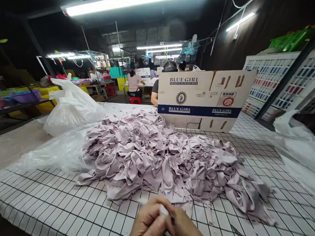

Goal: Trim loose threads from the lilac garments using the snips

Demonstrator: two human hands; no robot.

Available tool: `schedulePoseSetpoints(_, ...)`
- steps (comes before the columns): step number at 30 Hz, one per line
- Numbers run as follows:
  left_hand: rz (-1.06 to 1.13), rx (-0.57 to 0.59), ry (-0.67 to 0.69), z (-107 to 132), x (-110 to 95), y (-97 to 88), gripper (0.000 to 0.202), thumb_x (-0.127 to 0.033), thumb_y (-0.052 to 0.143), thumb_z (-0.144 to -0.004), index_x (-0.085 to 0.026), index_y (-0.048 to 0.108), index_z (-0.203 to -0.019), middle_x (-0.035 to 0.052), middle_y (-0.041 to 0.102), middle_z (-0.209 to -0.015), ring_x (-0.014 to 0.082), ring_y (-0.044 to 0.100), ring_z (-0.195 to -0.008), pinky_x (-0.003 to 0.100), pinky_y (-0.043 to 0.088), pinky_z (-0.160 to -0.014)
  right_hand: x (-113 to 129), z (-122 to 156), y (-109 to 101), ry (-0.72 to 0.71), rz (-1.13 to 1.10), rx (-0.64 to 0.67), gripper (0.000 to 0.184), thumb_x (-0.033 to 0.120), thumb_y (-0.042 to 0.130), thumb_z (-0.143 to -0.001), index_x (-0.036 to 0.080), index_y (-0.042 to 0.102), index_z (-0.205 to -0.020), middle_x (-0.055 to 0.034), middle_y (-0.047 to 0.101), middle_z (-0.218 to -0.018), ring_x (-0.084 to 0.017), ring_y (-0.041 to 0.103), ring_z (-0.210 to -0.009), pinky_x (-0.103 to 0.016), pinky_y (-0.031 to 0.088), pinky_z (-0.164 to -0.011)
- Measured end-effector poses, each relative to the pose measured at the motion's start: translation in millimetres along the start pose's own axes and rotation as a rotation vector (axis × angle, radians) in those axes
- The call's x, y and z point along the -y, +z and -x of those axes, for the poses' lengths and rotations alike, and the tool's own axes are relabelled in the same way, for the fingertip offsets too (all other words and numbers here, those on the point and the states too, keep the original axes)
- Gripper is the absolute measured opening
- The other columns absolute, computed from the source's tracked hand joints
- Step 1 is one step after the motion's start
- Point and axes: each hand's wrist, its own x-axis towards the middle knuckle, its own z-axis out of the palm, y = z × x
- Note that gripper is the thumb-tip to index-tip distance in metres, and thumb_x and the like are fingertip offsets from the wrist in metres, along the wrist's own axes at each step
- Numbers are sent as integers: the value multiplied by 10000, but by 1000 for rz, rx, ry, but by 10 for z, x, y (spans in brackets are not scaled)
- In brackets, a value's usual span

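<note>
while hands [150,223] touch, mauve cloth pile [146,150] lies just fwd, on tbl [59,209].

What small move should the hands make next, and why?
Probably ease the left hand and right hand slightly apart: they are pressed together and largely cover the small pale piece between them, so its shape can't be made out. The mauve fabric heap lies just beyond.
</note>
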Motion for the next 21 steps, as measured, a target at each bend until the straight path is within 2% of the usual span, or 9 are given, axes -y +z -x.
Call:
schedulePoseSetpoints(2, -65, -178, -100, 90, 129, -84, 414, -423, 677, -772, -217, 609, -1124, 108, 509, -1256, 238, 553, -1010, 322, 431, -890, 167, -111, -124, 43, -163, 45, 165, 234, 457, -823, 179, 609, -792, 19, 567, -671, -132, 537, -643, -215, 428, -578)
schedulePoseSetpoints(4, -36, -154, -274, 151, 338, -77, 834, -346, 851, -561, -227, 479, -1298, 104, 550, -1208, 247, 547, -1018, 335, 430, -899, 319, -164, -341, 47, -291, 83, 139, 220, 450, -823, 182, 575, -775, 29, 539, -679, -115, 503, -619, -215, 424, -583)
schedulePoseSetpoints(5, 28, -76, -363, 167, 454, -45, 862, -329, 879, -501, -203, 507, -1269, 85, 605, -1083, 231, 569, -930, 323, 453, -839, 385, -193, -455, 32, -339, 94, 118, 219, 455, -822, 190, 559, -773, 33, 532, -686, -110, 492, -607, -216, 424, -580)
schedulePoseSetpoints(7, 184, 37, -523, 176, 656, 32, 604, -388, 843, -554, -148, 630, -1066, 36, 625, -823, 170, 561, -715, 279, 458, -687, 467, -272, -661, -10, -389, 46, 63, 217, 487, -805, 207, 548, -793, 31, 545, -716, -119, 507, -628, -227, 439, -599)
schedulePoseSetpoints(9, 299, -13, -585, 171, 770, 55, 416, -469, 766, -643, -120, 666, -845, -2, 567, -663, 124, 502, -600, 242, 419, -603, 446, -355, -813, -49, -412, -80, 98, 205, 520, -775, 221, 575, -855, 15, 588, -776, -148, 554, -731, -259, 465, -692)
schedulePoseSetpoints(11, 337, -191, -605, 169, 783, -16, 373, -498, 684, -718, -133, 661, -790, -13, 543, -629, 110, 463, -555, 225, 390, -549, 326, -404, -875, -50, -494, -173, 154, 217, 552, -746, 223, 613, -886, -1, 620, -791, -177, 576, -798, -296, 468, -771)
schedulePoseSetpoints(13, 243, -442, -551, 178, 730, -138, 315, -470, 603, -786, -166, 669, -838, 3, 577, -678, 132, 488, -578, 240, 414, -550, 164, -408, -800, 9, -654, -146, 147, 258, 601, -707, 214, 643, -841, -2, 623, -708, -179, 575, -707, -303, 476, -709)
schedulePoseSetpoints(16, 21, -685, -376, 183, 632, -251, 210, -372, 600, -789, -204, 689, -877, 51, 643, -827, 214, 579, -818, 320, 484, -761, -1, -370, -403, 108, -816, 10, 162, 307, 686, -621, 184, 654, -721, -1, 587, -582, -147, 513, -541, -272, 436, -535)
schedulePoseSetpoints(21, -82, -546, -182, 60, 532, -172, 277, -338, 532, -847, -211, 696, -1031, 103, 679, -1009, 281, 543, -1116, 384, 407, -1012, 26, -314, 273, 154, -905, 122, 331, 470, 704, -575, 166, 667, -699, -19, 589, -596, -132, 514, -536, -258, 440, -509)
